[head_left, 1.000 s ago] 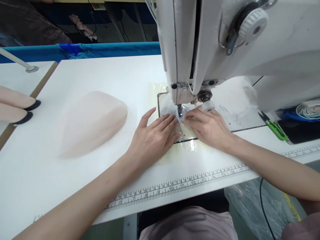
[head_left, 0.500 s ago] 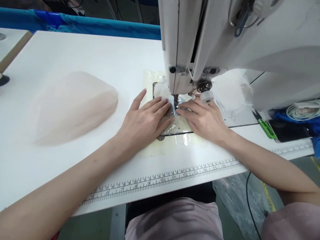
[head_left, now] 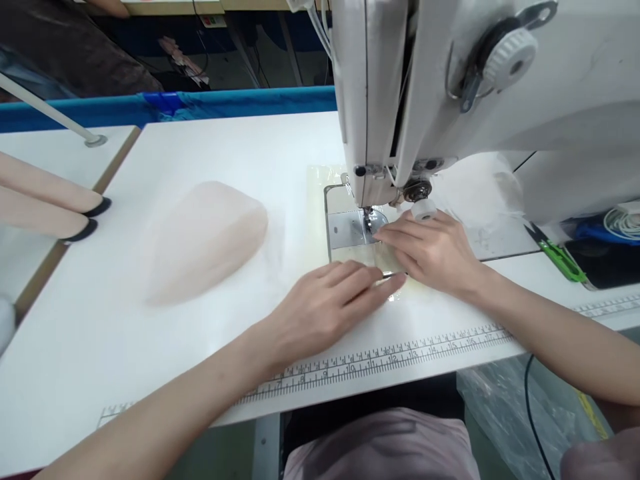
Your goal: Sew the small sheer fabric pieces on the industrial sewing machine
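Note:
A white sewing machine (head_left: pixel 425 73) stands over the work table, its presser foot (head_left: pixel 369 219) above a bare metal needle plate (head_left: pixel 345 230). Just right of the foot is my right hand (head_left: pixel 435 252), its fingertips pressed together; what they hold, if anything, is hidden. My left hand (head_left: pixel 330 303) is in front of the plate, with fingers curled and the thumb close to the forefinger. I cannot make out anything in that pinch. Sheer white fabric (head_left: pixel 475 190) lies behind my right hand, under the machine arm. Another sheer, pale beige fabric piece (head_left: pixel 215 233) lies flat to the left.
Green-handled thread snips (head_left: pixel 563 260) and a dark phone (head_left: pixel 605 260) lie at the right. A printed ruler (head_left: pixel 350 367) runs along the front edge. Two beige rods with dark ends (head_left: pixel 75 223) reach in from the left. Blue cloth (head_left: pixel 250 101) borders the back.
My left hand has left the plate beside the foot, moving toward me and right, and its fingers have closed. My right hand stays near the foot. The view has tilted up and shifted left.

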The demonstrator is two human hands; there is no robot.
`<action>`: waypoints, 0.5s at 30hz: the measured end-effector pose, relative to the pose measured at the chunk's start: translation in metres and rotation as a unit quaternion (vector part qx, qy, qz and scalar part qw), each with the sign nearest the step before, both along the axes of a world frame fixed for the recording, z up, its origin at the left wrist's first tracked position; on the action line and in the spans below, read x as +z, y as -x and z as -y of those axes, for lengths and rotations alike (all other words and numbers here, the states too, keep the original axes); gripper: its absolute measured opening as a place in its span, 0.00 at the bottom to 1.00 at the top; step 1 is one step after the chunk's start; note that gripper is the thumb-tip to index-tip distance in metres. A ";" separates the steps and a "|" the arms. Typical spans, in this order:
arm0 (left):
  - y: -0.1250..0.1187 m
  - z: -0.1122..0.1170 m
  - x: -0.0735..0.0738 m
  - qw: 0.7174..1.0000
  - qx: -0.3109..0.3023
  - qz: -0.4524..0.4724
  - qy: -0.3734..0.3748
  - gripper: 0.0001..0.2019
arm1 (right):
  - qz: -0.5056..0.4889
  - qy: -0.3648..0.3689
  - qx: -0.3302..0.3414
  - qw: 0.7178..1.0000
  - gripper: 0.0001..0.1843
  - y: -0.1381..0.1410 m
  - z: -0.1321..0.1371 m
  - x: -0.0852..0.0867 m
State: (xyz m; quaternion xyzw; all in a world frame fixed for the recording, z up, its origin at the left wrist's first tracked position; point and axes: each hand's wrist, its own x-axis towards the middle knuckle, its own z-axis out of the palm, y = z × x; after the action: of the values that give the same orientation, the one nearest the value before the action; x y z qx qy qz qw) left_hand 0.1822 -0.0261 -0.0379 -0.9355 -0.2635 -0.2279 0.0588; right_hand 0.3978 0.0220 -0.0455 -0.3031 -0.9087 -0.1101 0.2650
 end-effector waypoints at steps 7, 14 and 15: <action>0.016 -0.013 0.001 0.959 0.236 -0.076 0.140 0.11 | -0.072 0.123 -0.025 0.989 0.13 0.000 0.003 -0.001; 0.004 -0.004 0.009 0.925 0.229 0.165 0.254 0.04 | -0.129 0.439 -0.013 0.889 0.14 0.009 0.012 0.013; 0.004 -0.005 0.011 0.913 0.218 0.199 0.281 0.04 | -0.140 0.484 -0.001 0.864 0.11 0.009 0.013 0.014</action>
State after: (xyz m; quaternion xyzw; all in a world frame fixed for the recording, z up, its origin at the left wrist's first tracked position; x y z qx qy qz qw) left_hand 0.1781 -0.0209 -0.0264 -0.7676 -0.5207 -0.3075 -0.2123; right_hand 0.3890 0.0095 -0.0310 -0.4067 -0.8007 0.3870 0.2089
